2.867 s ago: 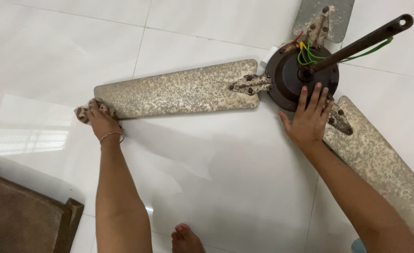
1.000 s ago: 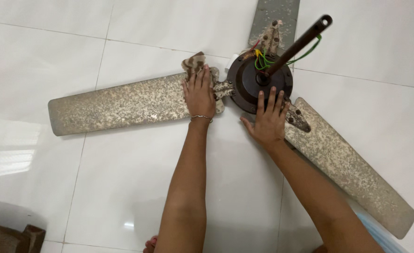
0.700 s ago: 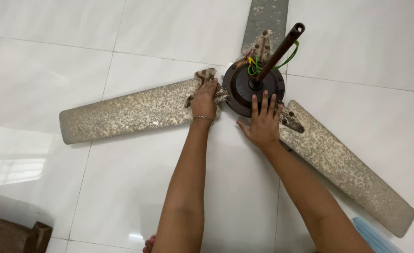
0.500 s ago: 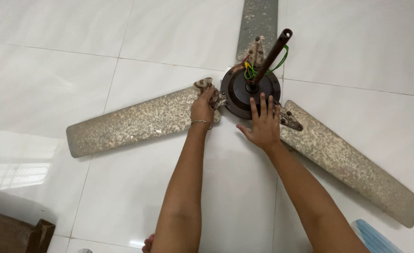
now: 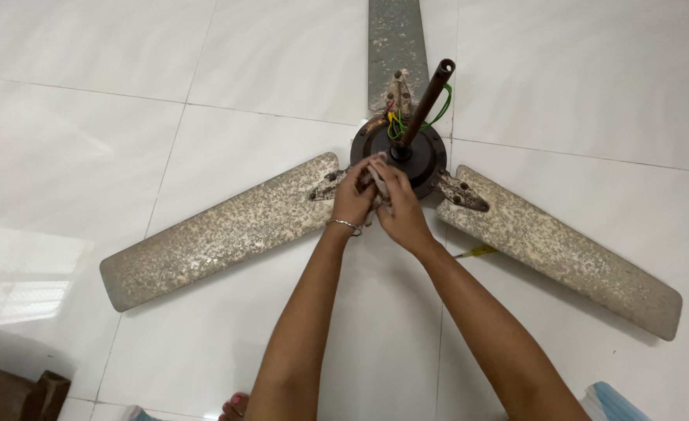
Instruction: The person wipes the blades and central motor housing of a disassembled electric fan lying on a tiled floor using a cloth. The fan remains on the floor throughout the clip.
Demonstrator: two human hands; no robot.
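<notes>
Mottled, dust-crusted metal marks the ceiling fan (image 5: 395,168), lying flat on white floor tiles (image 5: 266,70).

Head view: my left hand (image 5: 354,204) and right hand (image 5: 401,214) meet at the near rim of the dark motor housing (image 5: 422,156), both clenched on a small cleaning rag (image 5: 376,181) bunched between my fingers. The rag is soft and light; I judge the fan heavy and stiff, best steadied at the housing, not the thin blade edges. The downrod (image 5: 424,105) and loose wires (image 5: 395,125) stand just beyond my fingertips. Open tile lies left and right of both forearms.
</notes>
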